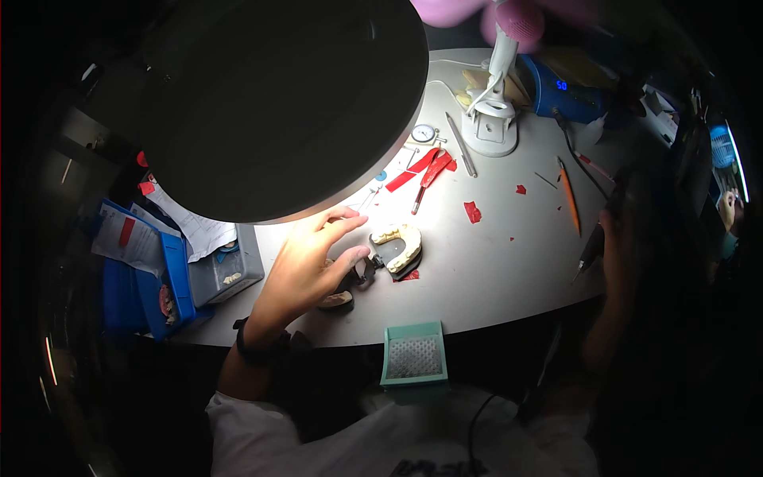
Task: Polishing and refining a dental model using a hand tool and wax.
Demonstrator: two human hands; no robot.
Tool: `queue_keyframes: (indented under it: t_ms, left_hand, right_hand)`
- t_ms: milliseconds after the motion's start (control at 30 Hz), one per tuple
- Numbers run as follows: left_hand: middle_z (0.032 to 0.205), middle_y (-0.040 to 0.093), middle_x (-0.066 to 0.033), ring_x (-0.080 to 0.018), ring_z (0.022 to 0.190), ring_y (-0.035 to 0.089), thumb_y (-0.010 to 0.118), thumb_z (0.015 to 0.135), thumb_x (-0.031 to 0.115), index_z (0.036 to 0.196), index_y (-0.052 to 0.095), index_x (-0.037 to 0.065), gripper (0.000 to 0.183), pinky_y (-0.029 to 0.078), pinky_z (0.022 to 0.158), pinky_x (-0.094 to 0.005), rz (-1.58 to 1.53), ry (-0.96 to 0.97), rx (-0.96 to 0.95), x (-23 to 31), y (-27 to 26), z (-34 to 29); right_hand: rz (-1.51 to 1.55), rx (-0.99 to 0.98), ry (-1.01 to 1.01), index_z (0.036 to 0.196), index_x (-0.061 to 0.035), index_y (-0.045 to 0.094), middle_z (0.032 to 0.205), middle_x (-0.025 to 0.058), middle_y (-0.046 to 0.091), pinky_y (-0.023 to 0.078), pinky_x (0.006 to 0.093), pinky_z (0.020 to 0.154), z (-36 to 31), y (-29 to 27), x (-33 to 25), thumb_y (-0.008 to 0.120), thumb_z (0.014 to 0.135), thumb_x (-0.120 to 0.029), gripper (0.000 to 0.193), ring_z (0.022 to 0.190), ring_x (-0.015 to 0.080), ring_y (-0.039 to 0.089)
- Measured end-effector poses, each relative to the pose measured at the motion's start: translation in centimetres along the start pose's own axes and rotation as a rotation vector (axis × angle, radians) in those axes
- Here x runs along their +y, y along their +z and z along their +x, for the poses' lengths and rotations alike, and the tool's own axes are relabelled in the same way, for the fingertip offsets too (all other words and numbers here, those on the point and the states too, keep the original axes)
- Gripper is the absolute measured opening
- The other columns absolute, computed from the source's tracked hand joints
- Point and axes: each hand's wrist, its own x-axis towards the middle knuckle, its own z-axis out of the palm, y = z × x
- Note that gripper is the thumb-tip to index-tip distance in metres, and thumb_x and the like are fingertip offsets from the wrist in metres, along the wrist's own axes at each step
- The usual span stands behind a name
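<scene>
My left hand (306,266) is over the table with its fingers spread and nothing in them. Beside its thumb, a cream horseshoe-shaped dental cast (408,245) sits on a dark base. A dark hinge (365,271) is next to that base, and another cast piece (337,300) lies partly hidden under my hand. My right hand (616,242) is in deep shadow at the table's right edge. Its fingertips are by the upper end of a dark slim pointed tool (590,250); whether they grip it is too dark to see.
A big dark lamp head (294,103) covers the upper left. Farther back lie red wax strips (412,172), a dial gauge (424,133), a silver pen-like tool (461,145) and an orange-handled tool (569,197). Blue bins (179,274) stand left; a green tray (415,355) juts out in front.
</scene>
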Motion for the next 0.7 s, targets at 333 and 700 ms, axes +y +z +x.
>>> queue_keyframes:
  t_ms: [333, 700]
  left_hand:
    - [0.107, 0.067, -0.0136, -0.0212, 0.095, 0.064, 0.059, 0.105, 0.028, 0.131, 0.054, 0.001, 0.038, 0.05, 0.083, -0.0379, -0.836, -0.315, -0.635, 6.5, 0.1, -1.1]
    - [0.103, 0.065, -0.0128, -0.0175, 0.096, 0.061, 0.059, 0.104, 0.036, 0.126, 0.057, -0.001, 0.043, 0.048, 0.084, -0.0357, -0.802, -0.216, -0.698, 5.6, 1.0, -2.8]
  right_hand:
    - [1.26, -0.498, -0.381, 0.133, -0.0027, 0.048, 0.097, 0.0074, 0.063, 0.051, 0.0257, 0.068, -12.3, 4.6, -14.0, 0.092, 0.075, -0.036, 0.08, 0.081, 0.0141, 0.063]
    - [1.704, -1.09, -0.563, 0.111, 0.0062, 0.072, 0.126, 0.0263, 0.065, 0.037, 0.0548, 0.113, -10.8, 4.0, -15.3, 0.061, 0.094, -0.043, 0.053, 0.133, 0.0398, 0.051]
